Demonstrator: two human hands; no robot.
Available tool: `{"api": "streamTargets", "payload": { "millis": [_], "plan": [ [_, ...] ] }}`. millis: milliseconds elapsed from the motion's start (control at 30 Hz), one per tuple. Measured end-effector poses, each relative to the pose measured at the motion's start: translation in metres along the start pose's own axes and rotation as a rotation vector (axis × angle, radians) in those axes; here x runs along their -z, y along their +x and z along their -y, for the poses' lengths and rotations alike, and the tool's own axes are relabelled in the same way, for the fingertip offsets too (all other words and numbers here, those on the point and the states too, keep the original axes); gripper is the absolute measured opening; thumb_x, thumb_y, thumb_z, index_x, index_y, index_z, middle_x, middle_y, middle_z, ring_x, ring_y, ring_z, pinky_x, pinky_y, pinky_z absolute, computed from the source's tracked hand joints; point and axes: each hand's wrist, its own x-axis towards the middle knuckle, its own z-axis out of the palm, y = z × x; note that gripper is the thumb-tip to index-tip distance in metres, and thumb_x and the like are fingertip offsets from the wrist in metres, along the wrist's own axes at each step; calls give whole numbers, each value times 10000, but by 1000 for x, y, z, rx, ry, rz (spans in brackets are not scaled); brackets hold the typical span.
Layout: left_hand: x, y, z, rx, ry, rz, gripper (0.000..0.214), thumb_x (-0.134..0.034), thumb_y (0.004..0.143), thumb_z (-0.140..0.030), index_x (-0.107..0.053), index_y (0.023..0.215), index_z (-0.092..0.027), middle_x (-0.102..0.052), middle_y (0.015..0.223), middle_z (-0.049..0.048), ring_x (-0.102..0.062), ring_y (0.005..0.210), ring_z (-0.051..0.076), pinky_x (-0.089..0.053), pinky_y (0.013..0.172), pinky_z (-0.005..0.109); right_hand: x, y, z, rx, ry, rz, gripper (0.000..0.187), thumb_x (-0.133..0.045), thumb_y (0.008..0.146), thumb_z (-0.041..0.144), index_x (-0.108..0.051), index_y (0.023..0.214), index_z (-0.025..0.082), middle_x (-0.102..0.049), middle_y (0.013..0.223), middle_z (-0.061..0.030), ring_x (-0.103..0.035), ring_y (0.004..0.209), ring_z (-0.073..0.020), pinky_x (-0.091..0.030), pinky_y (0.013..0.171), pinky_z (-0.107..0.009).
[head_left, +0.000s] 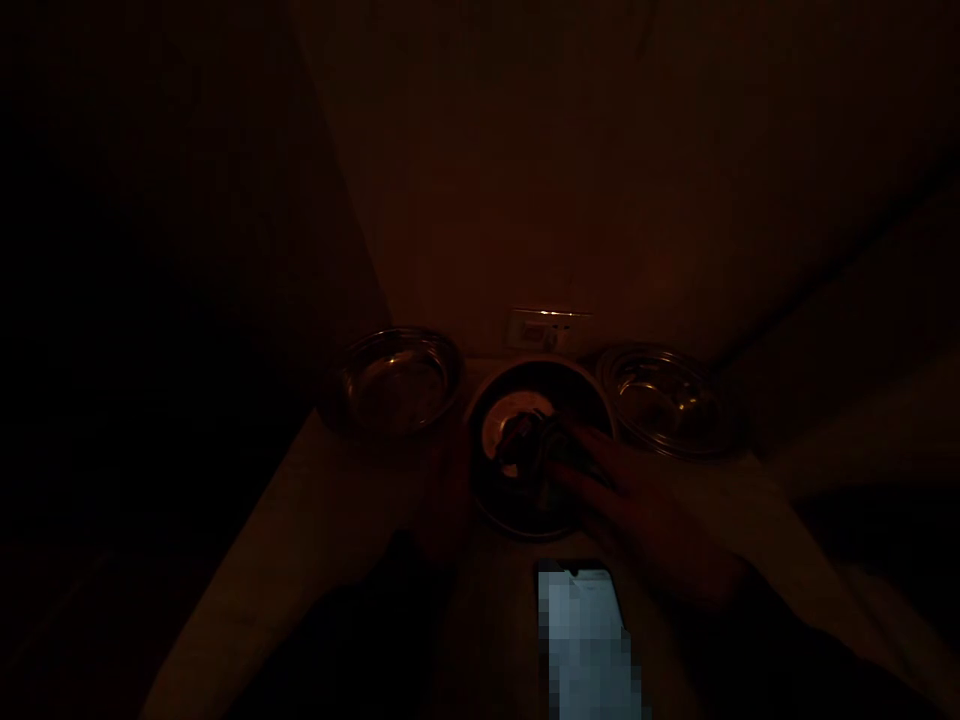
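Observation:
The scene is very dark. My right hand (637,500) reaches into the middle metal bowl (491,500), its fingers closed around dark stuff (529,445) that I cannot make out, beside a pale patch in the bowl. My left hand (442,500) is a dim shape at the bowl's left rim; its fingers do not show clearly. Both forearms come in from the bottom edge.
A second metal bowl (401,380) stands at the left, a third metal bowl (671,400) at the right, all on a pale table (300,540). A lit phone screen (589,640) lies near the front. A wall socket (544,328) sits behind the bowls.

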Motion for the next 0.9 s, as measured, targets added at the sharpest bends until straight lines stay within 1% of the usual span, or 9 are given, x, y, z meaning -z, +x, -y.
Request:
{"api": "streamTargets", "payload": {
  "millis": [67, 233, 367, 433, 500, 600, 667, 767, 900],
  "plan": [
    [-7, 2, -1, -12, 33, 24, 370, -343, 935, -333, -643, 1121, -222, -699, 1131, 43, -621, 1087, 205, -424, 1036, 382, 1, -3, -1, -12, -15, 39, 474, -500, 836, 50, -531, 1288, 185, -347, 1464, -223, -338, 1347, -352, -464, 962, -511],
    [-20, 6, 1, -30, 71, -9, 389, -338, 931, -375, -650, 1101, -216, -686, 1159, 48, -603, 1115, 215, -437, 1021, 384, 3, -3, 6, -109, 19, 52, 415, -617, 821, 386, -614, 1153, 137, -355, 1451, -245, -309, 1342, -418, -463, 940, -568],
    [-23, 5, 3, 26, 98, -145, 443, -344, 916, -442, -641, 1113, -179, -684, 1159, 77, -584, 1144, 234, -420, 1032, 397, -2, 1, 7, -177, -58, 35, 227, -497, 909, 252, -658, 980, 110, -549, 1305, -198, -415, 1290, -364, -461, 976, -528],
    [-22, 4, 4, 18, 85, -147, 472, -335, 912, -473, -644, 1111, -175, -683, 1159, 83, -578, 1155, 237, -424, 1028, 390, -5, 3, 6, -203, -86, 39, 281, -463, 908, 163, -605, 1137, 85, -560, 1298, -188, -455, 1262, -332, -479, 974, -489],
    [-20, 3, 5, 13, 62, -128, 491, -338, 907, -497, -647, 1108, -173, -686, 1152, 86, -577, 1158, 239, -432, 1020, 385, -6, 5, 6, -218, -106, 62, 453, -476, 873, 105, -473, 1325, 85, -501, 1370, -180, -431, 1281, -334, -480, 976, -490],
    [-18, 1, 7, 9, 40, -132, 509, -350, 898, -519, -643, 1111, -162, -679, 1166, 99, -587, 1144, 241, -450, 999, 377, -7, 8, 10, -209, -188, 74, 539, -519, 814, 70, -465, 1349, 111, -436, 1423, -188, -369, 1309, -400, -464, 962, -554],
    [-17, 1, 8, 3, 35, -147, 506, -367, 892, -525, -640, 1110, -158, -666, 1188, 106, -588, 1140, 242, -455, 993, 373, -7, 11, 14, -220, -229, 73, 482, -534, 804, 80, -530, 1286, 97, -437, 1411, -216, -386, 1287, -425, -467, 946, -563],
    [-16, 0, 9, 44, 7, -148, 496, -358, 893, -533, -667, 1038, -174, -705, 1089, 94, -617, 1087, 241, -486, 953, 371, -9, 15, 19, -241, -202, 96, 426, -528, 826, 129, -555, 1249, 87, -450, 1402, -212, -424, 1264, -399, -464, 960, -546],
    [-15, 2, 8, 49, 9, -146, 445, -362, 903, -484, -674, 1020, -188, -716, 1054, 81, -615, 1097, 242, -481, 967, 379, -13, 20, 23, -243, -127, 99, 349, -500, 904, 338, -613, 1142, 109, -487, 1385, -173, -413, 1284, -363, -457, 981, -535]
  ]
}}
